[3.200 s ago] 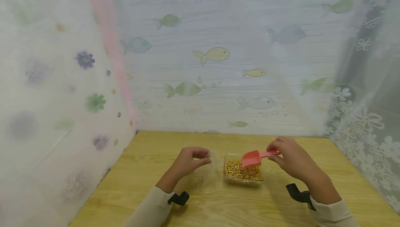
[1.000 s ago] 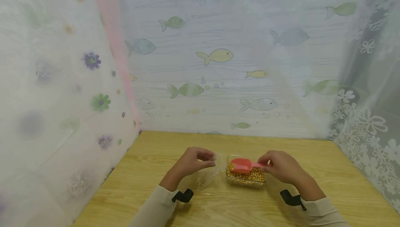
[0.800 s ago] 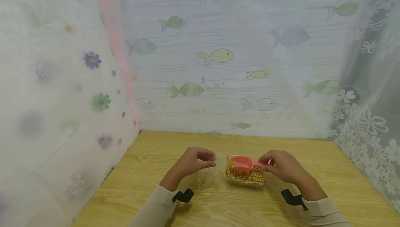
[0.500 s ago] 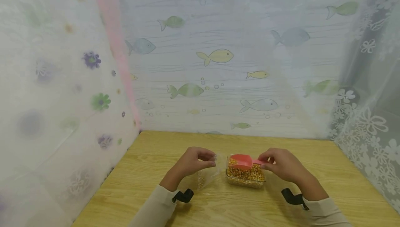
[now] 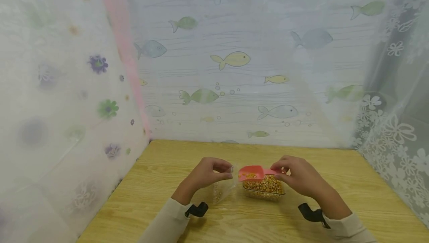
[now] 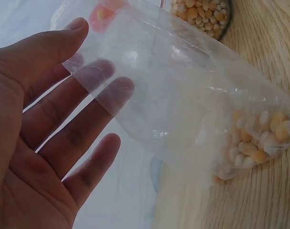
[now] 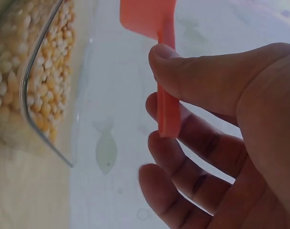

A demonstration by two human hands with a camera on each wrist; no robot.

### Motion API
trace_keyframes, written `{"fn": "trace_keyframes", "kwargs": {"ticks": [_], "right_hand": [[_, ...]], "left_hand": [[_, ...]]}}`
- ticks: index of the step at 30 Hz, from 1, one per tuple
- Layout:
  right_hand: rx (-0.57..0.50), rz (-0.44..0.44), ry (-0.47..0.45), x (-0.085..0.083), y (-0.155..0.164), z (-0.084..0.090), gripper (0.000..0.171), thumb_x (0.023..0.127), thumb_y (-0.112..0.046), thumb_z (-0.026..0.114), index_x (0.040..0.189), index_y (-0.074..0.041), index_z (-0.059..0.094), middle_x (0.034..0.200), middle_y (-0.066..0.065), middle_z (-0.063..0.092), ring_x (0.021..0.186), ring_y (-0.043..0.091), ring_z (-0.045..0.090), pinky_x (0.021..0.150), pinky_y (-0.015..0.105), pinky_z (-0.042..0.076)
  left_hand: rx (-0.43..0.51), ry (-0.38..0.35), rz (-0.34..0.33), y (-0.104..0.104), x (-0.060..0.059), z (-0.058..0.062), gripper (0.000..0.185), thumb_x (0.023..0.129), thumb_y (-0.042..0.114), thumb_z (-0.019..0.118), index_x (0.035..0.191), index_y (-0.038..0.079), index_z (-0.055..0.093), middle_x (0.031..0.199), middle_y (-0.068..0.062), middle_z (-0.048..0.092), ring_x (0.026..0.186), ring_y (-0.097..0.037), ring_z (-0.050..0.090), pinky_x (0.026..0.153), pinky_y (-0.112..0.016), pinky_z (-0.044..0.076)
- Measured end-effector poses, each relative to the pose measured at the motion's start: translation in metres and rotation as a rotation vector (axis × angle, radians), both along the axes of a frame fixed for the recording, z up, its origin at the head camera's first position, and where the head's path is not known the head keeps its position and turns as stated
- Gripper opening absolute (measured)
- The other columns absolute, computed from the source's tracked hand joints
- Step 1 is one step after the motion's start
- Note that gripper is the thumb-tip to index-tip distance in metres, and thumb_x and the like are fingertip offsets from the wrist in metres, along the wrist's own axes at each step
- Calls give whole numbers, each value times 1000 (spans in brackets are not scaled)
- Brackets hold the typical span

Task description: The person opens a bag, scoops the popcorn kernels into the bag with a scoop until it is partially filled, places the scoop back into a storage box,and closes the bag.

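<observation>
Head view. My left hand (image 5: 206, 174) pinches the upper edge of a clear plastic bag (image 5: 223, 185), thumb on one side and fingers on the other, so that the bag hangs mouth-up with its lower end on the wooden table (image 5: 151, 198). A small heap of corn kernels (image 5: 218, 195) lies in the bottom corner of the bag. My right hand (image 5: 296, 176) grasps the handle of a pink plastic scoop (image 5: 251, 173) between thumb and fingers. The scoop bowl carries a few kernels and sits above the left rim of a clear rectangular container (image 5: 264, 189), just beside the bag mouth. The container stands on the table between my two hands and is filled with corn kernels.

Left wrist view. The left hand (image 6: 49, 129) shows its fingers (image 6: 107, 93) behind the bag film, with the thumb in front at the upper edge. The clear plastic bag (image 6: 183, 105) slants down to the kernels (image 6: 254, 138) in its lowest corner, which rests on the table.

Right wrist view. The thumb of the right hand (image 7: 231, 133) presses the scoop (image 7: 159, 57) handle against the fingers below. The container (image 7: 40, 95) wall and its kernels lie at left.
</observation>
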State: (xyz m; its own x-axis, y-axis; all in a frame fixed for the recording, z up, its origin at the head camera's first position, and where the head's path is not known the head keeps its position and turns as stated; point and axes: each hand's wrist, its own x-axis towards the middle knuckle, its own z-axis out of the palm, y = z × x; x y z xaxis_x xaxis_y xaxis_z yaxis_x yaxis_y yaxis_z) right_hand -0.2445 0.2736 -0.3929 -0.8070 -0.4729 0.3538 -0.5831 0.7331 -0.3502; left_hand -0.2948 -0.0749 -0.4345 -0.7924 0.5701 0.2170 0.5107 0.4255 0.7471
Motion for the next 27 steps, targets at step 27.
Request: {"fn": "trace_keyframes", "kwargs": {"ticks": [27], "right_hand": [[-44, -41, 330, 10, -31, -2, 22, 83, -10, 88, 100, -20, 78, 100, -7, 64, 92, 12, 53, 75, 34, 51]], "left_hand": [[-1, 3, -51, 2, 1, -2, 34, 94, 40, 78, 124, 23, 76, 109, 11, 76, 98, -3, 71, 88, -27, 58]]}}
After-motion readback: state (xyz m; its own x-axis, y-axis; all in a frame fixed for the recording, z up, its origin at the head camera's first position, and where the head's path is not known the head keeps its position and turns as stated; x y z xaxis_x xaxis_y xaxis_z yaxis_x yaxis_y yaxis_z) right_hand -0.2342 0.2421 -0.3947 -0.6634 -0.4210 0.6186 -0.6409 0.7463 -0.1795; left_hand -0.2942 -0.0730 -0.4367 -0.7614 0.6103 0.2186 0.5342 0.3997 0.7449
